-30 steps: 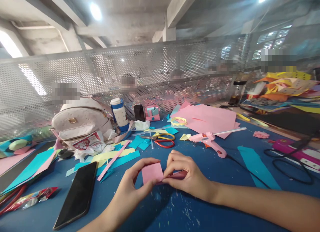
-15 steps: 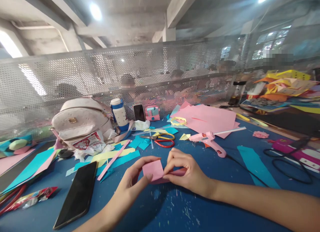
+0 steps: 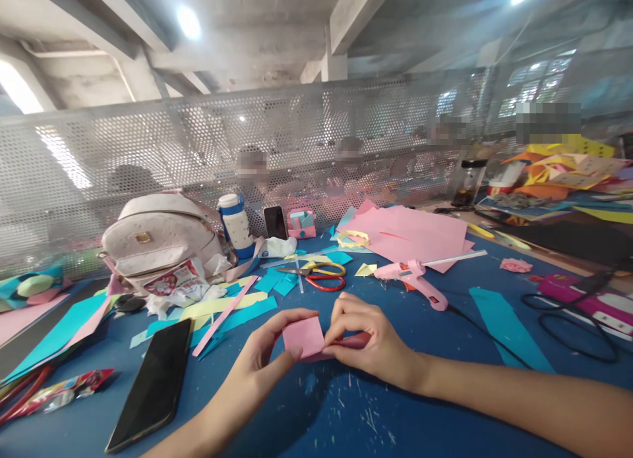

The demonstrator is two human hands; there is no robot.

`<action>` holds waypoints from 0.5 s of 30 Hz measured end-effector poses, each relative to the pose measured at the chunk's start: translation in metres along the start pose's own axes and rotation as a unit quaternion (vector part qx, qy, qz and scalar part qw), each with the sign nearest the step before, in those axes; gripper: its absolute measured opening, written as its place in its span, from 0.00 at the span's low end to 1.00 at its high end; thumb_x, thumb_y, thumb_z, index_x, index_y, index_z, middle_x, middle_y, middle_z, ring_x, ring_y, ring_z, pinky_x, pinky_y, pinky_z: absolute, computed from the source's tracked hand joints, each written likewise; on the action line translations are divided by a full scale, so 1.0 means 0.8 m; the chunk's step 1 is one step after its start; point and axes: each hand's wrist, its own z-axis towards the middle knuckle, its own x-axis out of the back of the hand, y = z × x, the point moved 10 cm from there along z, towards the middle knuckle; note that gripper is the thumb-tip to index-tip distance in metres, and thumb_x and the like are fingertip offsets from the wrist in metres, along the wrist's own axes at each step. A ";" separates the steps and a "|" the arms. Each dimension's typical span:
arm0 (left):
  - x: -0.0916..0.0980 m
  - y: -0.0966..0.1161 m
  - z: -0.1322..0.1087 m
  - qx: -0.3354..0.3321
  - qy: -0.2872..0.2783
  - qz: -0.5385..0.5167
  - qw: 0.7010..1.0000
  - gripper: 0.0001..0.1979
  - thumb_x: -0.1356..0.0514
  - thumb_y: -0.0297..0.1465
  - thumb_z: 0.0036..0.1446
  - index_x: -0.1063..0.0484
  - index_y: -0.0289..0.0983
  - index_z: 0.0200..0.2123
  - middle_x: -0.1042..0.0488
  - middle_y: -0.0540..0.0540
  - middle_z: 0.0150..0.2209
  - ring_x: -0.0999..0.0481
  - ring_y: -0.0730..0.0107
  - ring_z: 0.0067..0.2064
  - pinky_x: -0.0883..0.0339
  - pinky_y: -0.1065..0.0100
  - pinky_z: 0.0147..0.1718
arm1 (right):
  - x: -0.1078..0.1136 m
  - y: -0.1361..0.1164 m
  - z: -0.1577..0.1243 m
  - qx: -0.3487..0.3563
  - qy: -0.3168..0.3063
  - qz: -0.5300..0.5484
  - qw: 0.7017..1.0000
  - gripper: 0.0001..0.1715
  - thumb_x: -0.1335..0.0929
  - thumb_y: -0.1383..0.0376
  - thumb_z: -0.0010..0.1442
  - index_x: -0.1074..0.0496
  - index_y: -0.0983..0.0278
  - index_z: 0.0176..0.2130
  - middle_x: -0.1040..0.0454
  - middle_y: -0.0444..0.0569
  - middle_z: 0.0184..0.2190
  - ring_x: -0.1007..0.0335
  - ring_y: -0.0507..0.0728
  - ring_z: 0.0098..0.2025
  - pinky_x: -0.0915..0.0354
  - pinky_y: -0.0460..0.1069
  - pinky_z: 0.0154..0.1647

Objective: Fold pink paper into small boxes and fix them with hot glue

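Observation:
Between my two hands, just above the blue table, is a folded piece of pink paper [image 3: 305, 335]. My left hand [image 3: 267, 352] grips its left side, thumb on the front face and index finger along the top edge. The thumb and index finger of my right hand [image 3: 368, 336] pinch its right side, and a pink flap shows behind those fingers. Beyond my hands lie scissors [image 3: 326, 277] with red and yellow handles. A pink glue gun [image 3: 413, 279] rests on its side to the right, its cord running toward my right forearm.
A black phone [image 3: 153, 385] lies at left, near paper strips [image 3: 230, 323] and a candy wrapper [image 3: 64, 392]. Behind stand a backpack [image 3: 158, 237], a bottle [image 3: 236, 226] and pink sheets [image 3: 410, 234] before a perforated metal screen [image 3: 297, 128]. A magenta power strip [image 3: 583, 300] is at right.
Both hands keep the same grip on the pink paper. The paper has shifted very slightly; the things on the table have not moved.

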 end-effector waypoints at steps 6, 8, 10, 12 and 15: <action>0.000 0.001 0.000 0.001 0.005 0.016 1.000 0.18 0.40 0.39 0.60 0.29 0.40 0.52 0.28 0.42 0.54 0.31 0.53 0.56 0.39 0.60 0.54 | 0.000 -0.004 0.000 0.003 -0.002 -0.001 1.000 0.03 0.27 0.66 0.56 0.24 0.63 0.30 0.31 0.44 0.27 0.36 0.52 0.33 0.40 0.49 0.38; 0.001 0.000 -0.001 0.005 0.010 0.026 1.000 0.19 0.40 0.40 0.60 0.29 0.40 0.52 0.28 0.42 0.54 0.30 0.54 0.55 0.39 0.60 0.54 | -0.001 -0.008 0.000 0.014 -0.004 -0.005 1.000 0.03 0.27 0.67 0.56 0.24 0.63 0.30 0.31 0.44 0.27 0.36 0.52 0.33 0.40 0.49 0.39; 0.000 -0.001 -0.002 0.005 0.014 0.038 0.999 0.18 0.40 0.39 0.60 0.29 0.40 0.52 0.28 0.42 0.54 0.29 0.55 0.54 0.39 0.61 0.54 | -0.002 -0.012 -0.001 0.026 -0.007 -0.012 1.000 0.03 0.28 0.67 0.57 0.24 0.63 0.31 0.30 0.44 0.27 0.36 0.52 0.33 0.40 0.50 0.39; 0.000 -0.001 -0.002 0.000 0.017 0.047 0.999 0.18 0.41 0.39 0.61 0.28 0.41 0.52 0.28 0.43 0.55 0.29 0.56 0.54 0.39 0.62 0.55 | -0.003 -0.016 -0.001 0.037 -0.010 -0.019 0.999 0.03 0.28 0.66 0.57 0.24 0.63 0.31 0.30 0.44 0.27 0.36 0.52 0.33 0.40 0.50 0.39; 0.001 -0.004 0.000 -0.003 0.023 0.059 0.998 0.17 0.40 0.39 0.60 0.28 0.42 0.51 0.27 0.45 0.55 0.29 0.57 0.55 0.38 0.64 0.54 | -0.004 -0.020 -0.001 0.048 -0.016 -0.025 0.998 0.04 0.28 0.65 0.58 0.24 0.62 0.31 0.30 0.44 0.26 0.36 0.52 0.33 0.40 0.50 0.39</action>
